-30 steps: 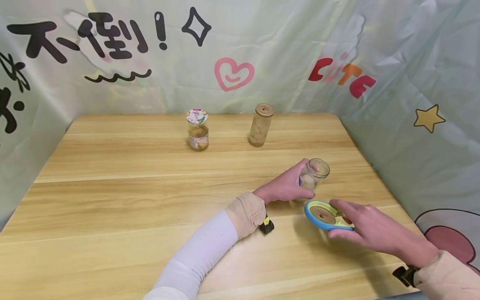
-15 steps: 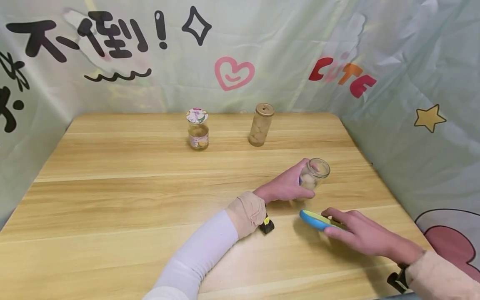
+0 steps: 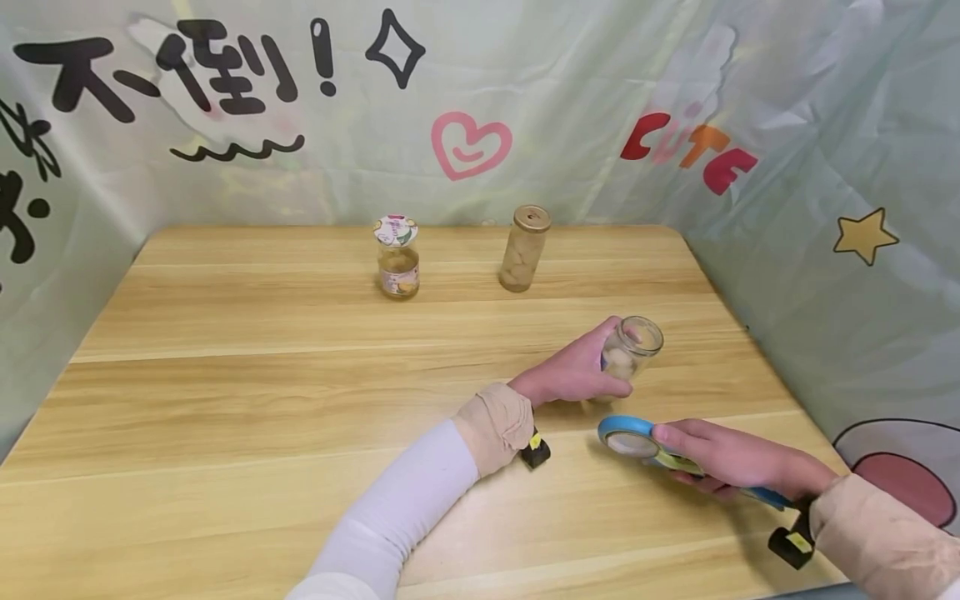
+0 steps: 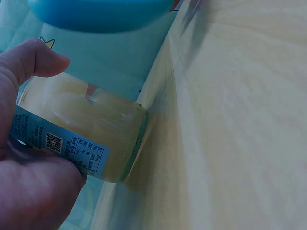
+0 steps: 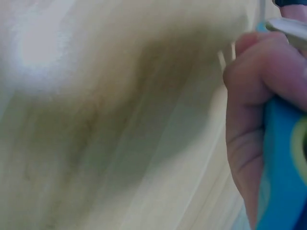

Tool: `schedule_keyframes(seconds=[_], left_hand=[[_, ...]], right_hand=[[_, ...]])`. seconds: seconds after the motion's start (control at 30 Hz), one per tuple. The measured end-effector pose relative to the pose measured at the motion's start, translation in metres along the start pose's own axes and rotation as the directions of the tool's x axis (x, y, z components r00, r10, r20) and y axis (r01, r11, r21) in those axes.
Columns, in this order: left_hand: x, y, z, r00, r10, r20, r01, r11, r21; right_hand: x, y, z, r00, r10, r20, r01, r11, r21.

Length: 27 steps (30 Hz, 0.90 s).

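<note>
My left hand [image 3: 573, 371] grips an open glass jar [image 3: 619, 363] with pale round pieces in it. Its mouth has no lid, and the left wrist view shows a blue label [image 4: 72, 143] on its side, with the base at the wooden tabletop. Just in front of the jar, my right hand [image 3: 738, 454] holds a blue and yellow-green jar opener [image 3: 625, 423] by its handle, fingers curled round it. A jar lid [image 3: 632, 444] sits in the opener's ring, its pale underside showing. In the right wrist view the opener [image 5: 280, 163] is partly cut off.
A small jar with a patterned lid [image 3: 396, 231] stands at the back of the wooden table [image 3: 262, 400]. To its right is a tall jar with a gold lid [image 3: 522, 250], holding pale round pieces. Printed fabric [image 3: 360, 167] hangs behind and at the sides.
My right hand has turned over with the jar opener, so the lid's gold top has given way to its pale underside. The left hand and its jar have stayed in place.
</note>
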<state>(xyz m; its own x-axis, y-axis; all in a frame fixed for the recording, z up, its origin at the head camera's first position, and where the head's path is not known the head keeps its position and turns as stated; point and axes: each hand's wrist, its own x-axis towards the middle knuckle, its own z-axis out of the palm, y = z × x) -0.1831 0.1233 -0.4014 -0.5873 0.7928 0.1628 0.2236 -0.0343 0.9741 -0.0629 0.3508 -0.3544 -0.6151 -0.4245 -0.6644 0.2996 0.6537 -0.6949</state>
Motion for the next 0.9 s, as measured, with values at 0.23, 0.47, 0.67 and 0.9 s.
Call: schedule_keyframes(seconds=[0.23,0.47,0.67,0.9], left_hand=[[-0.0003,0.0006,-0.001,1.0,0.011,-0.007,-0.011,1.0,0.002],[0.0006,0.0008,0.0002,1.0,0.006,-0.002,-0.006,1.0,-0.008],[0.0016,0.0009,-0.0004,1.0,0.013,0.003,-0.013,1.0,-0.011],[0.0012,-0.002,-0.0007,1.0,0.028,0.0,-0.028,1.0,-0.008]], right_hand=[[0.0072,-0.0015,-0.0019,0.997,0.047,0.055,-0.05,0.997,0.053],[0.0078,-0.0015,-0.0027,0.992,0.1,0.071,-0.107,0.989,0.1],[0.0059,-0.0025,-0.0046,0.987,0.145,0.073,-0.153,0.982,0.109],[0.0106,-0.0026,-0.0085,0.98,0.15,0.131,-0.167,0.977,0.132]])
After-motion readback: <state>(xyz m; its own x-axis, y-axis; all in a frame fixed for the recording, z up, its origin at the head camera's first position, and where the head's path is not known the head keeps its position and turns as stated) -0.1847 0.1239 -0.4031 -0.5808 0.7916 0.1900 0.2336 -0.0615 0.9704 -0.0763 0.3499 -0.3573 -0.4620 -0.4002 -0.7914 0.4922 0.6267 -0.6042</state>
